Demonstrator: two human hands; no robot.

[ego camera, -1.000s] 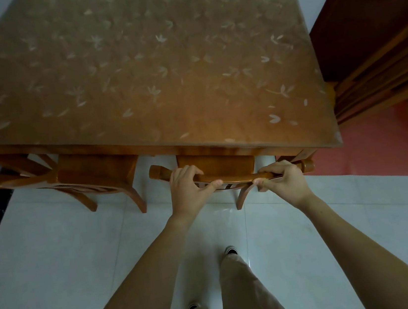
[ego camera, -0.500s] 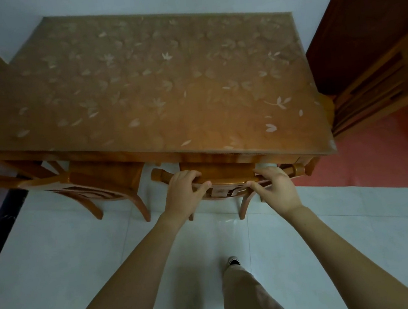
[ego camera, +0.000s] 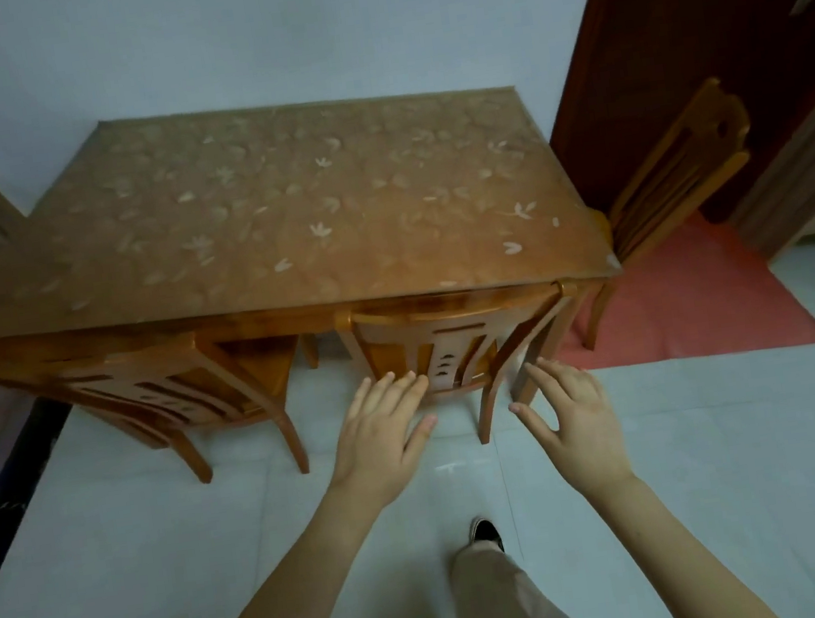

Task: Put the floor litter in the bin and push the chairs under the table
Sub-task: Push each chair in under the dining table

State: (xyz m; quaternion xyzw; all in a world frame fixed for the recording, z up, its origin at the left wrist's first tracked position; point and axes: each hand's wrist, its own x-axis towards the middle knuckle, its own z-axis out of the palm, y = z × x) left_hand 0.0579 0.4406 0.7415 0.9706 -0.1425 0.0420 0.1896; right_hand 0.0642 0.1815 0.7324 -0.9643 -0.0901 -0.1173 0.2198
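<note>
A wooden table (ego camera: 310, 218) with a flower-patterned cover stands against the wall. Two wooden chairs are tucked under its near edge: the left chair (ego camera: 172, 386) and the right chair (ego camera: 451, 339), whose top rail sits against the table edge. My left hand (ego camera: 385, 431) and my right hand (ego camera: 572, 416) hover with fingers spread in front of the right chair's back, holding nothing. No litter or bin is in view.
A third wooden chair (ego camera: 672, 170) stands at the table's right end on a red mat (ego camera: 696, 312), beside a dark door (ego camera: 670, 40). Pale floor tiles (ego camera: 171, 573) spread around my legs. A dark strip (ego camera: 16, 464) runs along the left.
Both hands have let go of the right chair's top rail and drawn back, fingers spread. The chair now sits fully under the table, and the view has pulled back and up.
</note>
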